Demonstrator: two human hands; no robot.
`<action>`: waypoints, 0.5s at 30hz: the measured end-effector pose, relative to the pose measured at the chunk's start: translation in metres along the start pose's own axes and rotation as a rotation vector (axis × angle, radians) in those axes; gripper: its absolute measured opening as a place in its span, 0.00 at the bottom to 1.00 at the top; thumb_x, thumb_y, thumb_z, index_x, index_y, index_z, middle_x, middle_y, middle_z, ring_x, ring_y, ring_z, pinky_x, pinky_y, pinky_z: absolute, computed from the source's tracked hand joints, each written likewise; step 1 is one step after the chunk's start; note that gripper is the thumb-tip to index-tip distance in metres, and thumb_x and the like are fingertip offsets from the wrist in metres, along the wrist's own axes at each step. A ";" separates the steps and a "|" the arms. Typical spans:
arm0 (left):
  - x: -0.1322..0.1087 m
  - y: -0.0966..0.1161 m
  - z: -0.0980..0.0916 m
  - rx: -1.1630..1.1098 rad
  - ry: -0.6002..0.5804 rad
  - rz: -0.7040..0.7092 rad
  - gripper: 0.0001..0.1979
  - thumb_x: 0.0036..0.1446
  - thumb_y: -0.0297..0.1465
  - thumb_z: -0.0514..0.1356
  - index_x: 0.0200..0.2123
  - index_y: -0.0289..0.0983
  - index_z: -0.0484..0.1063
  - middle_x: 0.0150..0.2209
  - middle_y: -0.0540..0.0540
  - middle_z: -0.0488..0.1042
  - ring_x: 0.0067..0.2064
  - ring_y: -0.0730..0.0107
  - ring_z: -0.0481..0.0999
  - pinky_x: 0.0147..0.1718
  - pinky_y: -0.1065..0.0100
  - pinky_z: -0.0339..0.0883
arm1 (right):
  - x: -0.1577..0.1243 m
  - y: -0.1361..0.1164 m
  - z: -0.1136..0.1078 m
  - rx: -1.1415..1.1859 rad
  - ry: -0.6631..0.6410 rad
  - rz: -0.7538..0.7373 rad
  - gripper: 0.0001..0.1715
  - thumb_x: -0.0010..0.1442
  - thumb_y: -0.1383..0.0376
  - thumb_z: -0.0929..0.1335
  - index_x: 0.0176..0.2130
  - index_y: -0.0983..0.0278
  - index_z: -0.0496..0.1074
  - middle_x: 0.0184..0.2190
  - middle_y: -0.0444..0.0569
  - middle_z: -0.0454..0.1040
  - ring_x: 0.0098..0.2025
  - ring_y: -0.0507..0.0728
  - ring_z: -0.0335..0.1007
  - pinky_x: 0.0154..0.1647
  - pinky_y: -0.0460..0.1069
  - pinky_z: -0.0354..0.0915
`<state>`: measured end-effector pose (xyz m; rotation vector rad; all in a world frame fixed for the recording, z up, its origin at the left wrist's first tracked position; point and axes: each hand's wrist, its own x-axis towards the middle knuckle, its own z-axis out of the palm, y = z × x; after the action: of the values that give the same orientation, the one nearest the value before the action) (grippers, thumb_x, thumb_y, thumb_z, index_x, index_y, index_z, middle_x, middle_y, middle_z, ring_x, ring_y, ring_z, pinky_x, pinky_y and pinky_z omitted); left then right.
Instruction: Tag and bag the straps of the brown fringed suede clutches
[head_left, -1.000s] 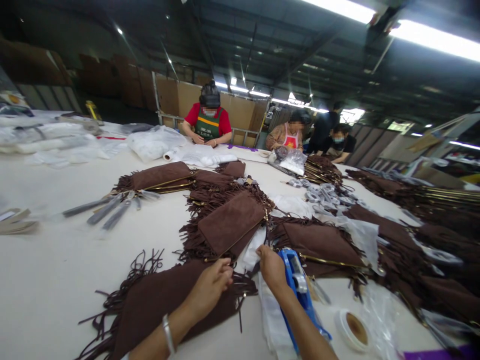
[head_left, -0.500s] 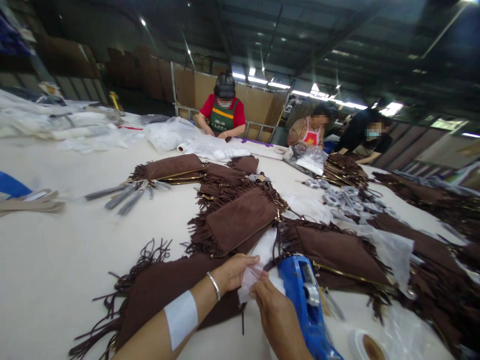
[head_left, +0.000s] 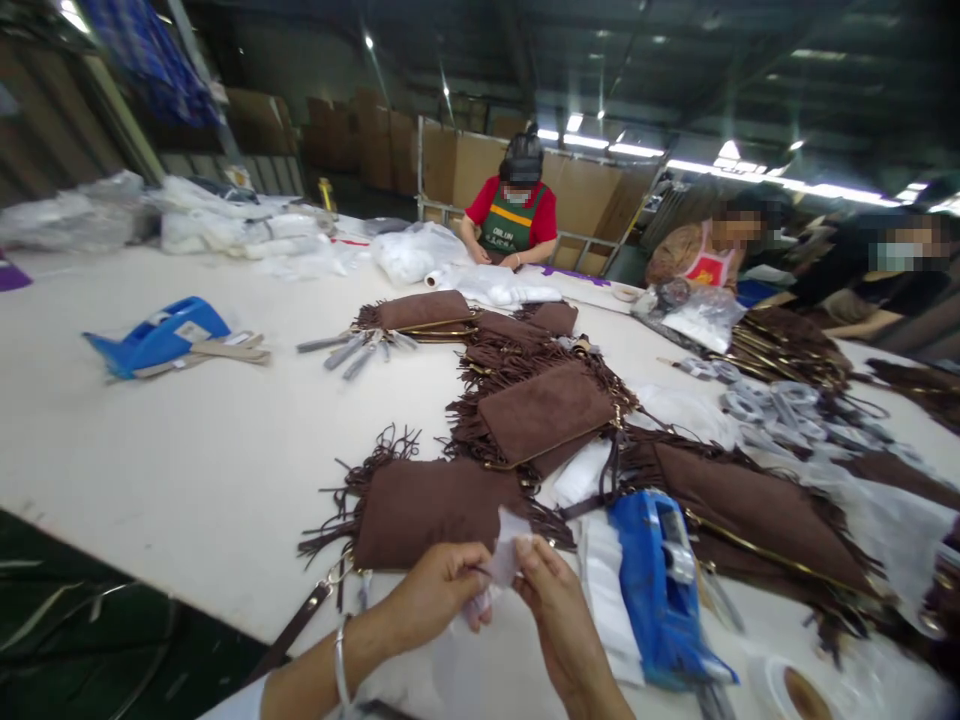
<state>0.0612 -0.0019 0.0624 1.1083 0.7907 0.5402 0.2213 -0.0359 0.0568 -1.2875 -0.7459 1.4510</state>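
Observation:
Just in front of the nearest brown fringed suede bag [head_left: 439, 505], both hands hold a small piece of thin white sheet [head_left: 508, 545]. My left hand [head_left: 439, 595] is closed in a pinch at its left side. A thin dark strip shows at those fingertips; I cannot tell what it belongs to. My right hand [head_left: 551, 605] pinches the sheet between thumb and fingers. A dark strap [head_left: 304, 615] with a gold clasp runs from the bag's left corner past my left forearm. Right of my hands stands a blue tape dispenser [head_left: 652, 590], beside folded white sheets [head_left: 606, 590].
More brown bags [head_left: 546, 412] lie beyond and to the right [head_left: 757, 510]. A second blue dispenser [head_left: 161, 335] sits at the left. Grey-wrapped pieces [head_left: 780, 405] and a tape roll [head_left: 795, 690] are on the right. A co-worker [head_left: 517, 215] sits across the table, others farther right.
The view has swung left, bringing the second blue dispenser and the table's left edge into sight. My hands have moved back toward me off the bag, still holding the white sheet.

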 end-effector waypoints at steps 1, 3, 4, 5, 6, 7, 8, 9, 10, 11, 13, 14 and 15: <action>-0.012 -0.003 -0.006 0.015 0.033 -0.013 0.09 0.53 0.32 0.55 0.33 0.33 0.72 0.23 0.47 0.73 0.23 0.71 0.70 0.25 0.70 0.65 | 0.000 0.000 0.008 -0.010 0.008 -0.035 0.18 0.55 0.50 0.69 0.35 0.62 0.72 0.30 0.44 0.71 0.31 0.52 0.64 0.34 0.46 0.61; -0.035 -0.010 -0.020 0.007 0.108 -0.037 0.08 0.51 0.32 0.57 0.32 0.33 0.71 0.22 0.47 0.73 0.22 0.72 0.69 0.25 0.70 0.64 | -0.002 0.000 0.018 -0.060 0.022 -0.057 0.16 0.55 0.52 0.70 0.31 0.62 0.71 0.26 0.42 0.68 0.28 0.50 0.59 0.30 0.44 0.57; -0.046 -0.016 -0.026 -0.016 0.141 -0.046 0.08 0.50 0.33 0.58 0.32 0.33 0.71 0.23 0.47 0.73 0.22 0.72 0.69 0.24 0.70 0.63 | -0.002 0.001 0.022 -0.088 0.019 -0.059 0.16 0.54 0.52 0.71 0.31 0.63 0.71 0.25 0.41 0.66 0.27 0.50 0.57 0.29 0.44 0.56; -0.057 -0.022 -0.033 -0.040 0.171 -0.057 0.09 0.49 0.33 0.60 0.31 0.33 0.70 0.23 0.48 0.73 0.22 0.72 0.69 0.24 0.71 0.62 | -0.003 0.002 0.024 -0.113 0.014 -0.062 0.17 0.54 0.52 0.71 0.30 0.63 0.71 0.24 0.41 0.65 0.26 0.50 0.55 0.28 0.44 0.54; -0.067 -0.029 -0.039 -0.060 0.198 -0.071 0.09 0.46 0.33 0.62 0.30 0.33 0.70 0.23 0.48 0.73 0.22 0.72 0.68 0.24 0.71 0.61 | -0.004 0.004 0.027 -0.136 0.009 -0.068 0.17 0.54 0.52 0.71 0.28 0.63 0.71 0.23 0.41 0.63 0.26 0.50 0.54 0.28 0.44 0.53; -0.078 -0.038 -0.046 -0.071 0.220 -0.086 0.11 0.44 0.33 0.64 0.30 0.33 0.69 0.22 0.49 0.72 0.22 0.73 0.67 0.23 0.72 0.59 | -0.005 0.006 0.029 -0.157 0.008 -0.078 0.18 0.54 0.52 0.71 0.27 0.64 0.70 0.22 0.41 0.62 0.26 0.50 0.53 0.28 0.45 0.52; -0.088 -0.047 -0.051 -0.069 0.242 -0.101 0.13 0.41 0.33 0.67 0.29 0.33 0.69 0.22 0.49 0.71 0.22 0.74 0.65 0.22 0.72 0.57 | -0.005 0.008 0.031 -0.176 0.010 -0.091 0.19 0.54 0.52 0.71 0.25 0.64 0.69 0.21 0.40 0.61 0.26 0.50 0.53 0.28 0.45 0.51; -0.098 -0.056 -0.057 -0.058 0.263 -0.117 0.16 0.39 0.34 0.69 0.28 0.33 0.68 0.21 0.50 0.70 0.21 0.75 0.64 0.22 0.73 0.54 | -0.006 0.011 0.034 -0.193 0.015 -0.105 0.19 0.54 0.52 0.71 0.24 0.64 0.68 0.20 0.40 0.60 0.25 0.50 0.52 0.27 0.45 0.51; -0.107 -0.066 -0.062 -0.045 0.283 -0.130 0.18 0.37 0.36 0.71 0.27 0.33 0.68 0.20 0.51 0.69 0.21 0.76 0.63 0.21 0.73 0.52 | -0.007 0.014 0.036 -0.211 0.016 -0.113 0.20 0.54 0.52 0.71 0.23 0.64 0.67 0.20 0.40 0.59 0.25 0.50 0.51 0.27 0.45 0.50; -0.116 -0.074 -0.066 -0.038 0.302 -0.138 0.20 0.35 0.39 0.72 0.26 0.34 0.67 0.20 0.51 0.68 0.21 0.76 0.62 0.21 0.73 0.51 | -0.007 0.018 0.039 -0.230 0.015 -0.116 0.21 0.54 0.51 0.71 0.23 0.64 0.66 0.19 0.40 0.59 0.25 0.50 0.51 0.27 0.45 0.49; -0.132 -0.087 -0.072 -0.039 0.330 -0.141 0.24 0.35 0.45 0.71 0.23 0.34 0.66 0.19 0.51 0.67 0.22 0.76 0.61 0.22 0.72 0.50 | -0.009 0.024 0.046 -0.266 0.004 -0.104 0.22 0.54 0.51 0.71 0.22 0.64 0.65 0.18 0.39 0.57 0.24 0.49 0.49 0.26 0.45 0.48; -0.140 -0.090 -0.073 -0.036 0.344 -0.135 0.25 0.36 0.48 0.70 0.23 0.34 0.65 0.19 0.52 0.66 0.22 0.76 0.60 0.22 0.71 0.49 | -0.010 0.028 0.049 -0.283 -0.002 -0.095 0.22 0.54 0.51 0.71 0.22 0.63 0.64 0.17 0.38 0.57 0.23 0.49 0.49 0.26 0.45 0.47; -0.147 -0.091 -0.074 -0.023 0.355 -0.123 0.25 0.38 0.50 0.69 0.22 0.34 0.64 0.19 0.52 0.65 0.22 0.76 0.59 0.23 0.71 0.49 | -0.010 0.031 0.053 -0.295 -0.004 -0.091 0.23 0.53 0.50 0.71 0.22 0.63 0.63 0.17 0.38 0.56 0.23 0.49 0.48 0.25 0.45 0.46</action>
<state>-0.0875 -0.1006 0.0030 0.9469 1.1500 0.6497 0.1615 -0.0460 0.0445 -1.4525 -1.0371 1.3041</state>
